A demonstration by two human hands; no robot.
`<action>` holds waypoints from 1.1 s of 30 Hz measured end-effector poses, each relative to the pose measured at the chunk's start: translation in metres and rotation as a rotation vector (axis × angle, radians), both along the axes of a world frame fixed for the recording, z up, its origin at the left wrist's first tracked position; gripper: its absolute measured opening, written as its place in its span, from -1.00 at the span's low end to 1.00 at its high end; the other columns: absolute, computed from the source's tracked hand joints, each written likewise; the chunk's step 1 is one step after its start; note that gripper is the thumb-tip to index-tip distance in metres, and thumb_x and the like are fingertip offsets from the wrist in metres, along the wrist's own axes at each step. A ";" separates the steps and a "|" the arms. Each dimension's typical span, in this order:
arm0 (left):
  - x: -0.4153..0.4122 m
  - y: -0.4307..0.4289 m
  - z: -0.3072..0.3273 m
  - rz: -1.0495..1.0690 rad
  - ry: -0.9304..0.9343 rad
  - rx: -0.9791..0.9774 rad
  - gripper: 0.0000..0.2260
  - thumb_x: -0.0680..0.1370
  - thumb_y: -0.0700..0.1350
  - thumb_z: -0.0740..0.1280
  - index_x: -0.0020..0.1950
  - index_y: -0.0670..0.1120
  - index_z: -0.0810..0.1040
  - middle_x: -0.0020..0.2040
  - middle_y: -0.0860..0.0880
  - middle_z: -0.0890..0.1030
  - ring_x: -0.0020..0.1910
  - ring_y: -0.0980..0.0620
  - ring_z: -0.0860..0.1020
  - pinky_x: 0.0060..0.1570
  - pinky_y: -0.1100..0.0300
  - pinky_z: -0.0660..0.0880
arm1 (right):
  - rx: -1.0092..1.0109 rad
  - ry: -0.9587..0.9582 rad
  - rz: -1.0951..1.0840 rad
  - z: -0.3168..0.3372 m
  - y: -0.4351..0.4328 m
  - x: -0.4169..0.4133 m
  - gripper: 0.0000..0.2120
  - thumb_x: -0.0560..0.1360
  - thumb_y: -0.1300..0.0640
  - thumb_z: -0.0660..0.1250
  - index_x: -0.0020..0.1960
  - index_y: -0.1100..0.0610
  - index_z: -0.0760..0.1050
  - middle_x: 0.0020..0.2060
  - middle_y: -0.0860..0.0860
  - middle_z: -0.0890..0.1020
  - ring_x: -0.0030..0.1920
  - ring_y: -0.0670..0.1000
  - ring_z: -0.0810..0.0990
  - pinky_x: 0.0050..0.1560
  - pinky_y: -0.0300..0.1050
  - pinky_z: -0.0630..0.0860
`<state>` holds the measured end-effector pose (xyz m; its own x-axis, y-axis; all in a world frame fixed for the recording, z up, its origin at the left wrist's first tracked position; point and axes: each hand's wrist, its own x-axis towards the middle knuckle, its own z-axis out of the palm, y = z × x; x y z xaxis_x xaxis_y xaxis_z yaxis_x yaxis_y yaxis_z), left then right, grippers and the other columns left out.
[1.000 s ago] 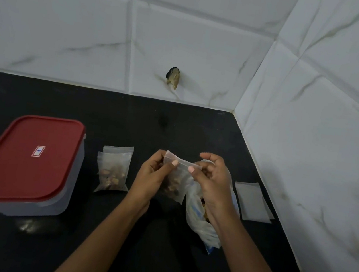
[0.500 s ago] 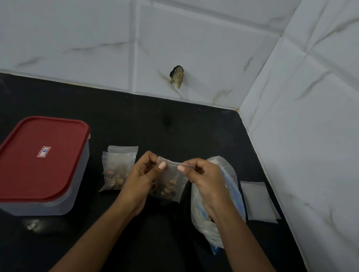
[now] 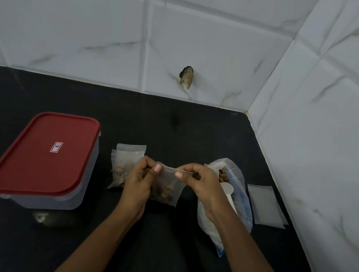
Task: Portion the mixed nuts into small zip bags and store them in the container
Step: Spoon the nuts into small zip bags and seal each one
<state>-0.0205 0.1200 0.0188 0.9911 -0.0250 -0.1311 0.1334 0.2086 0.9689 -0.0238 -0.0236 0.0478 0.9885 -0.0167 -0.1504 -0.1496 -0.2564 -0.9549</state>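
Two pinch grips, left hand [image 3: 139,182] and right hand [image 3: 202,184], on the small zip bag [image 3: 170,180]; nuts [image 3: 164,194] inside dim.

bare black counter [image 3: 175,123] across the frame's middle band, lidded container [image 3: 47,158] blocking left, large nut bag [image 3: 235,190] and tiled wall [image 3: 322,157] hemming right

Both hands — left hand [image 3: 139,176] & right hand [image 3: 199,183] — pinch small zip bag [image 3: 167,187] top; container [image 3: 44,157] lidded.
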 end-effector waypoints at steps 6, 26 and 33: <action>-0.011 -0.001 -0.002 0.061 -0.041 0.038 -0.85 0.56 -0.08 0.22 -0.18 -0.06 0.48 -0.15 -0.03 0.54 -0.11 0.01 0.51 -0.11 0.05 0.50 | -0.145 -0.048 -0.018 0.001 0.013 0.003 -0.78 0.44 0.24 0.38 -0.31 0.00 0.47 -0.21 -0.08 0.52 -0.17 -0.16 0.49 -0.22 -0.44 0.41; -0.024 0.022 -0.021 0.433 -0.073 0.390 -0.84 0.60 -0.13 0.17 0.14 -0.06 0.46 0.05 -0.01 0.56 0.00 0.12 0.55 -0.10 0.28 0.47 | 0.196 0.046 -0.049 -0.038 0.062 -0.002 -0.97 0.52 0.20 0.28 -0.06 0.12 0.49 -0.14 -0.06 0.60 -0.18 -0.17 0.58 -0.31 -0.41 0.46; -0.012 0.028 -0.035 0.460 -0.062 0.663 -0.67 0.63 -0.13 0.08 0.36 -0.21 0.36 0.40 -0.17 0.29 0.38 -0.07 0.29 0.31 0.14 0.24 | -0.043 -0.049 -0.073 -0.049 0.084 0.011 -0.86 0.54 0.16 0.24 0.05 0.13 0.53 -0.01 0.01 0.57 0.01 -0.04 0.57 0.10 -0.09 0.54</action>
